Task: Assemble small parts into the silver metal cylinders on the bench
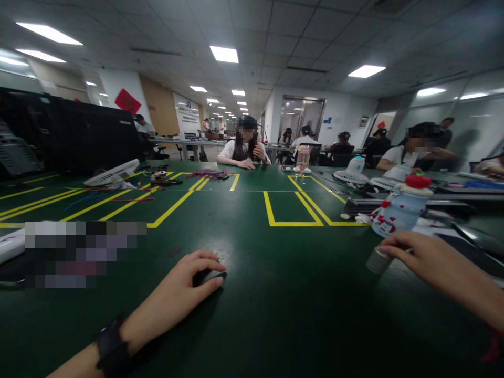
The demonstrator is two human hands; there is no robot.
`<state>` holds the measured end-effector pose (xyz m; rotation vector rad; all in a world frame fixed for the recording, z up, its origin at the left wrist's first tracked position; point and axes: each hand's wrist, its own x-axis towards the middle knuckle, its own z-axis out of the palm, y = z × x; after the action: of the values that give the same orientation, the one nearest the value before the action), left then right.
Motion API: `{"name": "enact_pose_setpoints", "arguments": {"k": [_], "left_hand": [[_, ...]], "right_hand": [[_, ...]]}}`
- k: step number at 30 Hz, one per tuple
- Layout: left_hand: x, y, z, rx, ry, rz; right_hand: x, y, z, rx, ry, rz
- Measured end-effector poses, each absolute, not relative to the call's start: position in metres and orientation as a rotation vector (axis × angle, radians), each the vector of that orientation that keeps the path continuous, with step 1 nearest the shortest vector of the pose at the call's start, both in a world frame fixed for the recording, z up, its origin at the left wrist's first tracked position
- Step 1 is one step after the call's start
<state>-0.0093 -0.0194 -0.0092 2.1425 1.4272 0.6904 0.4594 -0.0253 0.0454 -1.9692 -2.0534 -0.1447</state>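
Note:
My left hand (187, 281) rests low over the green table (252, 320), its thumb and fingers curled toward each other. Between them shows a small greyish thing (214, 275), too shadowed to name. Toward the right, my right hand (419, 254) pinches a small grey cylinder (378, 261) from above. The cylinder leans slightly, and its lower end is at or close to the table surface; I cannot tell if it touches. Just behind it stands a light blue bottle (399, 212) with a red top.
Yellow tape lines (295, 224) mark the table. Wires (210, 174) lie farther back, near a white fan (112, 173) on the left. More white fans (350, 170) stand at the right, beside dark metal rails (413, 207). A person (244, 144) sits opposite.

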Motion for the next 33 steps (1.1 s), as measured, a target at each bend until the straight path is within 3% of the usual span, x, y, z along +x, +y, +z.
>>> {"name": "enact_pose_setpoints", "arguments": {"k": [33], "left_hand": [[-0.012,-0.018,-0.012,2.137,1.423,0.671]], "right_hand": [[0.472,-0.023,0.028,-2.07,-1.837,-0.038]]}}
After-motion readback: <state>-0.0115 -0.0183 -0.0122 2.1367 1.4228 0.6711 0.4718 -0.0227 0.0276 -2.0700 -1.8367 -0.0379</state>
